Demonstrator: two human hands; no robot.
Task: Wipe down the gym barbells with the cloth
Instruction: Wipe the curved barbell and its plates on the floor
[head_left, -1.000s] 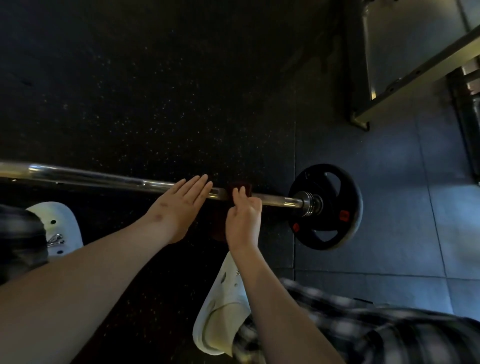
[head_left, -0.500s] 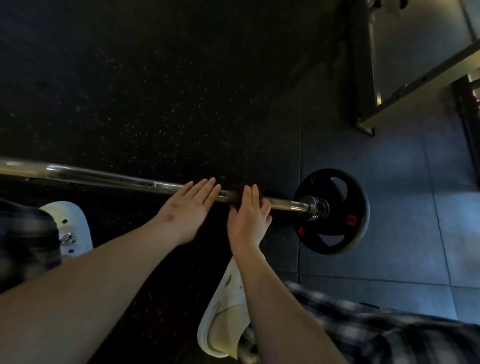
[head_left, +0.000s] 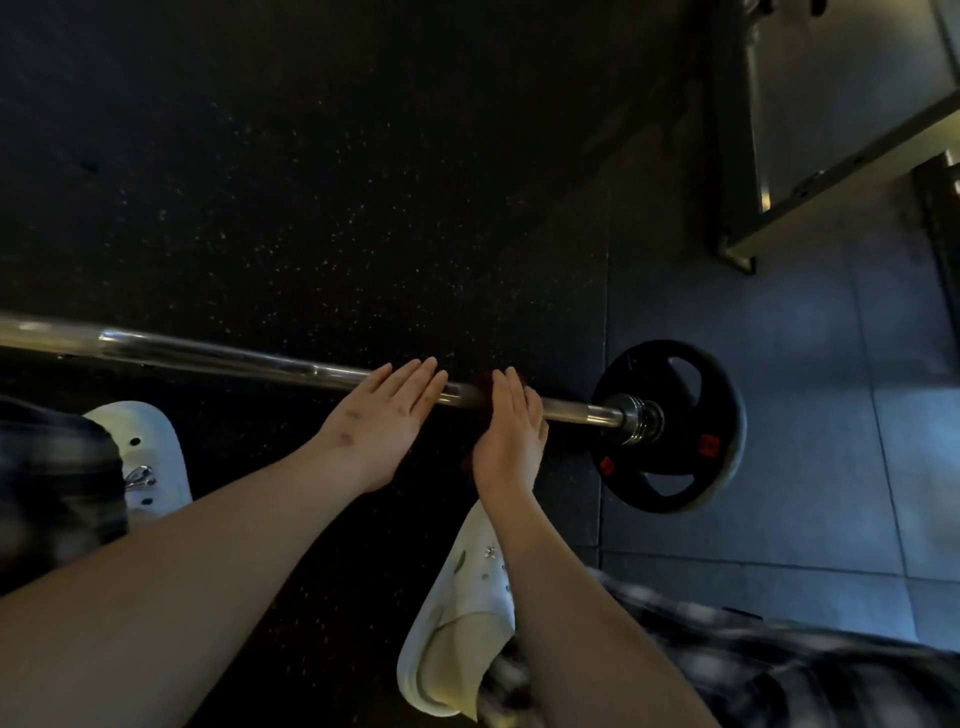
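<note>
On one barbell (head_left: 249, 359), two hands (head_left: 447, 431), one plate (head_left: 670, 426)

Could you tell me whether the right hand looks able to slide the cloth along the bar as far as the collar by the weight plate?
Probably yes. The right hand presses the dark cloth onto the bar, and the chrome between it and the collar beside the weight plate is bare, with nothing in the way.

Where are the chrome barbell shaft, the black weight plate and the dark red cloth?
chrome barbell shaft (head_left: 218, 356), head view, bare middle stretch.
black weight plate (head_left: 649, 491), head view, lower rim.
dark red cloth (head_left: 482, 387), head view, edge under the right hand.
</note>
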